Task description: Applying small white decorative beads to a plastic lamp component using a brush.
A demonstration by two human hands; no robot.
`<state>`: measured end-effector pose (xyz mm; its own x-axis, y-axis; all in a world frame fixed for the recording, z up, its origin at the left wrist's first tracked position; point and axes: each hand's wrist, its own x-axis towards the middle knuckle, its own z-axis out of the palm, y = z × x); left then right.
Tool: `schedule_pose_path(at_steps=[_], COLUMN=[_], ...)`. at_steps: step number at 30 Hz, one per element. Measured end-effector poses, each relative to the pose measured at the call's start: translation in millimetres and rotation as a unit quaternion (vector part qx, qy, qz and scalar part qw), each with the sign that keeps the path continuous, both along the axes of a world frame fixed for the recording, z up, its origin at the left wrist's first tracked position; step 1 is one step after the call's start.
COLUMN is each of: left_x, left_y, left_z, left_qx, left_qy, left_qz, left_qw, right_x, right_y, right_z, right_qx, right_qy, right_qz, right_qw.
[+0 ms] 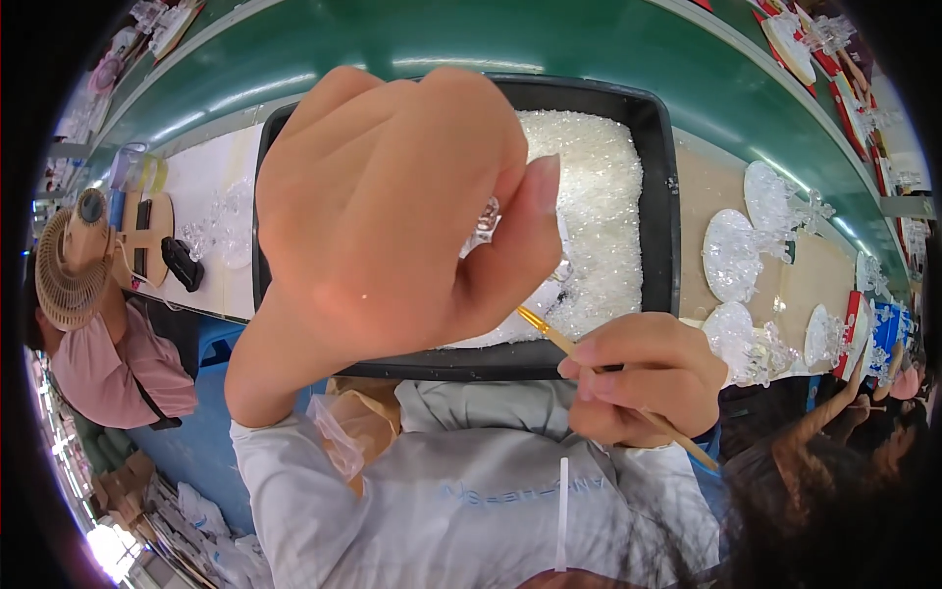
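Observation:
Close to the camera and over the black tray (pixel 664 211), my left hand (pixel 392 211) is closed around a clear, faceted ornament (pixel 481 228). Most of that piece is hidden behind my fingers and palm. My right hand (pixel 650 378) grips a thin paintbrush (pixel 549 334) by its wooden handle, at the tray's near right corner. The brush's metal collar points up and left, toward the underside of my left hand, where its bristle end is hidden. Sparkling white granules (pixel 601 221) fill much of the tray.
To the right, round glittery discs (pixel 732 257) with clear figures stand on the worktable. Clear pieces (pixel 221 228) and a black object (pixel 183 263) lie on the left. A fan (pixel 74 260) stands before a person in pink (pixel 118 363). A green panel (pixel 589 49) runs behind the tray.

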<state>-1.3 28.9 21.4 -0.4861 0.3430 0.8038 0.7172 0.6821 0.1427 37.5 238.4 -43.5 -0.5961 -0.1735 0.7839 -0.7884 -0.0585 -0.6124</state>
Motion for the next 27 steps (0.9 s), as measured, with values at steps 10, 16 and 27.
schedule_pose_path(at_steps=[10,16,27], left_x=[-2.4,1.3,3.3], left_y=[-0.9,0.5,-11.9], left_z=[-0.7,-0.2,4.2], left_qx=[0.005,0.006,-0.039], left_qy=[0.02,0.011,-0.011], left_qz=[-0.033,-0.029,-0.048], left_qw=[0.999,0.999,0.998], right_x=[-8.7,-10.3,-14.6], right_y=[6.6,6.8,15.7], right_z=[2.6,-1.0,-1.8], right_qx=[0.044,0.067,0.034], right_qy=[0.049,0.077,0.09], right_qz=[0.056,0.08,0.1], right_qw=[0.996,0.992,0.99])
